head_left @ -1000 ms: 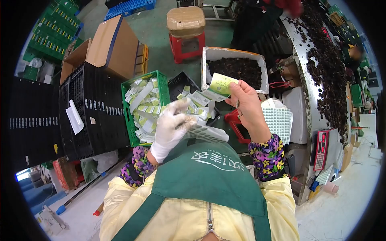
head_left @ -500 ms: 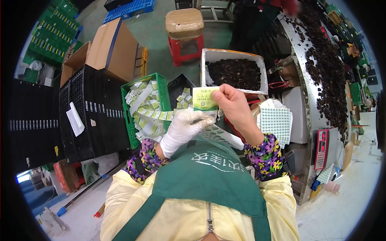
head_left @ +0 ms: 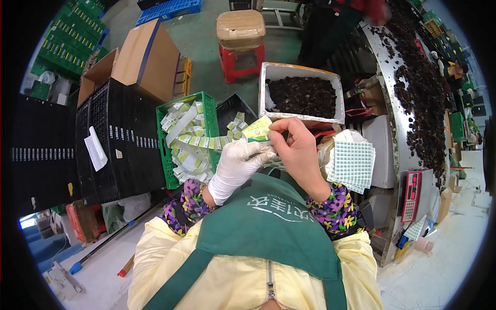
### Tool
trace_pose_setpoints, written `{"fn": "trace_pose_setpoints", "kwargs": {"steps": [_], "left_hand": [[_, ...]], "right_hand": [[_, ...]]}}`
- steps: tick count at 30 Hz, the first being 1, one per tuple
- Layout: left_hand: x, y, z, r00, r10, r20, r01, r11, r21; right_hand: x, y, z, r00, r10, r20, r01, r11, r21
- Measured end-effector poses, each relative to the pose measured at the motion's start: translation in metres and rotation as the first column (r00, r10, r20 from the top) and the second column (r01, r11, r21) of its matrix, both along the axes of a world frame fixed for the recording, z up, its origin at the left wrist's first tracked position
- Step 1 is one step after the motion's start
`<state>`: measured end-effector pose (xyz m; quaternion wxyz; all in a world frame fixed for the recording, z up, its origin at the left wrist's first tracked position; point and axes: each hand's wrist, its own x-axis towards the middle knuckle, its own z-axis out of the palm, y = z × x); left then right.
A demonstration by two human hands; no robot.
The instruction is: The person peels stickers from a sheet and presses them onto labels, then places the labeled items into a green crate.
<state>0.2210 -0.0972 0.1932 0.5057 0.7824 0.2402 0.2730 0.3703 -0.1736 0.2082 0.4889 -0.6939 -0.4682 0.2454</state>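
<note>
In front of my chest, a green and white printed packet (head_left: pixel 257 129) is held between my two hands. My left hand (head_left: pixel 238 164), in a white glove, pinches its lower edge. The bare fingers of my right hand (head_left: pixel 298 152) are closed on its right side. The packet is tilted, and its lower part is hidden by my fingers. A strip of small green-and-white labels (head_left: pixel 199 142) runs from a green crate (head_left: pixel 212 124) toward my gloved hand. More labels fill that crate.
A white box of dark pieces (head_left: pixel 339 98) stands ahead. Sheets of small stickers (head_left: pixel 352 163) lie to the right. A red stool (head_left: pixel 242 64), cardboard box (head_left: pixel 147 62) and black crates (head_left: pixel 121 150) stand beyond or left. A scale (head_left: pixel 412 196) is at right, and another person (head_left: pixel 330 31) stands ahead.
The packet has gone from upright to tilted and lies lower behind my fingers. My right hand has moved slightly down and left. The sheet under my hands is now mostly hidden.
</note>
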Motion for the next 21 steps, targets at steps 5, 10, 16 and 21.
{"fn": "trace_pose_setpoints", "kwargs": {"steps": [5, 10, 16, 21], "left_hand": [[-0.006, 0.005, -0.011, 1.0, 0.001, -0.01, 0.001, 0.993, 0.119], [-0.009, 0.007, -0.015, 0.983, -0.182, 0.018, 0.181, 0.983, 0.041], [-0.017, -0.002, -0.021, 0.963, -0.225, -0.148, 0.212, 0.972, -0.103], [-0.011, 0.006, -0.008, 0.989, -0.138, -0.043, 0.136, 0.99, -0.046]], "right_hand": [[0.009, 0.004, -0.019, 1.0, -0.019, -0.006, 0.018, 1.0, -0.01], [0.02, 0.014, -0.006, 0.717, 0.11, -0.688, -0.107, 0.993, 0.048], [0.039, 0.023, 0.003, 0.688, -0.05, -0.724, 0.057, 0.998, -0.014], [0.018, 0.004, 0.0, 0.83, 0.01, -0.557, 0.039, 0.996, 0.076]]}}
